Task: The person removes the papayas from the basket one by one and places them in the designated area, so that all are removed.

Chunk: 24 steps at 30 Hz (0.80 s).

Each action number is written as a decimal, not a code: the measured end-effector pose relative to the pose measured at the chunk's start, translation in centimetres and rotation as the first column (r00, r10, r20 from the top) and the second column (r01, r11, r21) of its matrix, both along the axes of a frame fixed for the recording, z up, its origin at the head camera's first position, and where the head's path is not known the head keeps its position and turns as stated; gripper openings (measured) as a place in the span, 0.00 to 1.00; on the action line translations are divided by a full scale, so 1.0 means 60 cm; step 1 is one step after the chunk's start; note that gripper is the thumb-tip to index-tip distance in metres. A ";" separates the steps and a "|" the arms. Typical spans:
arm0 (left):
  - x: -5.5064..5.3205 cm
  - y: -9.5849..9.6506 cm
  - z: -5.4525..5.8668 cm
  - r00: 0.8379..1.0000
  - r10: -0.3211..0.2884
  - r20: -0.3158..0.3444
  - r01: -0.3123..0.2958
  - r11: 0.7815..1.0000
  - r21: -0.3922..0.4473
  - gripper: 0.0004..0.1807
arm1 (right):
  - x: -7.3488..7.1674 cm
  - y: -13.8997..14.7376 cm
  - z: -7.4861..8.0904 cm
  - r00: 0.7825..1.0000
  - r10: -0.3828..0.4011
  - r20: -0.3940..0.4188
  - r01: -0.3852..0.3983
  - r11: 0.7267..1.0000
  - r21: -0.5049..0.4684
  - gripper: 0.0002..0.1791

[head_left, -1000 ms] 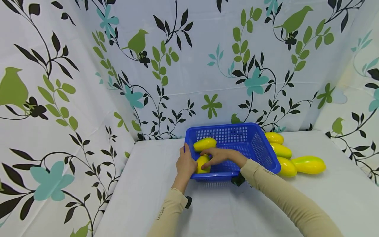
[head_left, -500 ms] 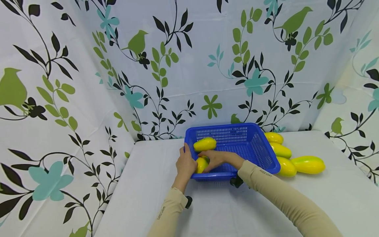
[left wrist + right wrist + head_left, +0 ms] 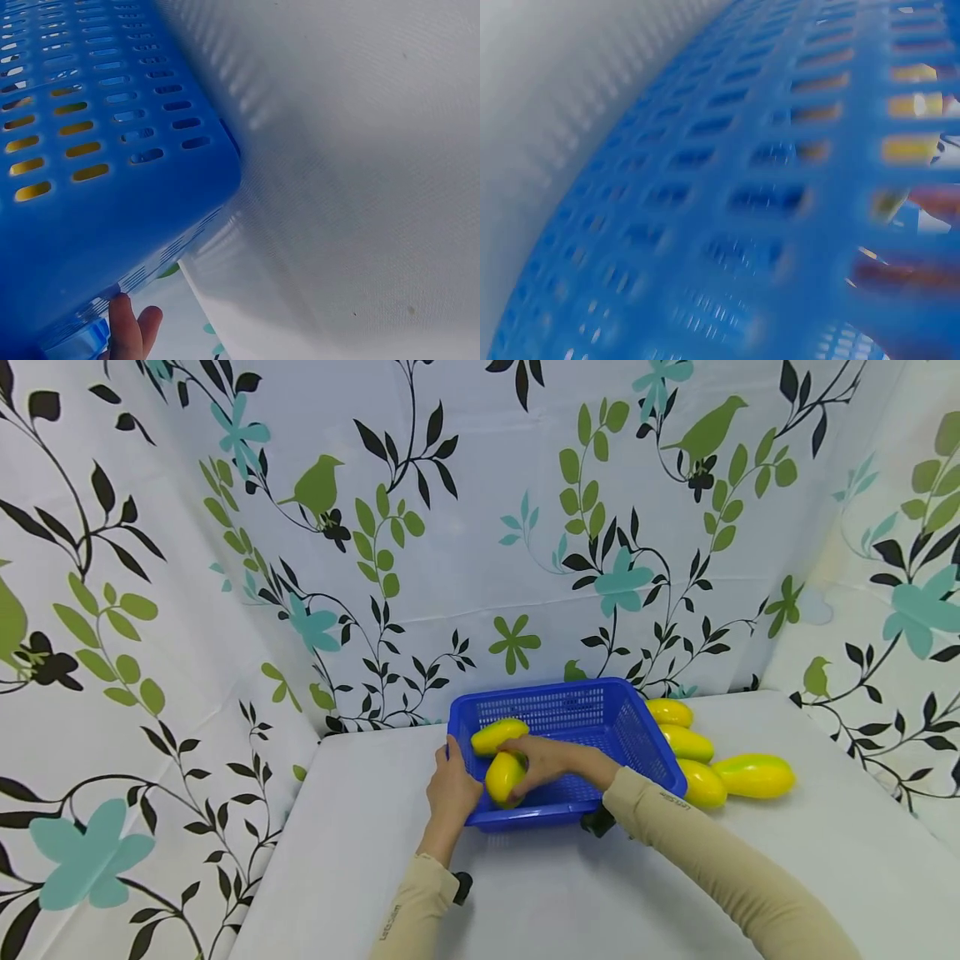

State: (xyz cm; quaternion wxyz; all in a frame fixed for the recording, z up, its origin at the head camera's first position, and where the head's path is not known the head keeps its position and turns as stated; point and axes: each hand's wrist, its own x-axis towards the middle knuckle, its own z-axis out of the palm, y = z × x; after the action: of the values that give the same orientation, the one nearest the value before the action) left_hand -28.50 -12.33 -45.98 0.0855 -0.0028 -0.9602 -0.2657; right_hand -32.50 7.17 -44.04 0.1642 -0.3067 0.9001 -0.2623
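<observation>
In the head view, a blue plastic basket [image 3: 558, 814] with slotted walls stands on the white table. My left hand [image 3: 452, 789] grips its left rim; two of its fingertips [image 3: 127, 330] show beside the basket wall in the left wrist view. Inside the basket's left end, my right hand [image 3: 549, 762] holds a yellow mango-like fruit [image 3: 502, 781] tilted upward, the fingers curled round its right side. Just behind lies another yellow fruit [image 3: 497, 737]. The right wrist view is blurred and mostly filled by the slotted wall [image 3: 705, 150], with yellow showing through.
Several more yellow fruits lie on the table along the basket's right side, one greenish-yellow fruit [image 3: 753, 775] farthest right. A patterned curtain [image 3: 465, 568] hangs close behind the basket and on both sides. White tabletop [image 3: 532, 893] extends in front.
My right hand has raised and tilted the front fruit, so more of it shows. My left hand stays on the rim. The head view has shifted slightly.
</observation>
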 end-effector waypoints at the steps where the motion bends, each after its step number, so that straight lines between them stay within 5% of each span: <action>1: 0.000 0.000 -0.001 1.000 -0.002 -0.002 0.002 1.000 0.001 0.48 | 0.002 0.007 0.002 1.000 -0.012 0.003 0.012 1.000 -0.005 0.51; 10: -0.002 0.005 0.001 1.000 -0.006 0.004 0.006 1.000 -0.007 0.47 | 0.013 0.070 0.020 0.995 -0.096 0.017 0.096 0.995 -0.018 0.55; 24: -0.001 0.008 0.004 1.000 -0.005 0.018 0.005 1.000 0.003 0.47 | 0.039 0.186 0.094 0.977 -0.163 -0.139 0.157 0.986 -0.059 0.54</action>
State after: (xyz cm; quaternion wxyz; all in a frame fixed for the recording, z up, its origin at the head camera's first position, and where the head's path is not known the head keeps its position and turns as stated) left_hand -28.55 -11.85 -45.73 0.0763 -0.0029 -0.9606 -0.2674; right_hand -30.16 18.34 -38.42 0.0698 -0.2552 0.9248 -0.2735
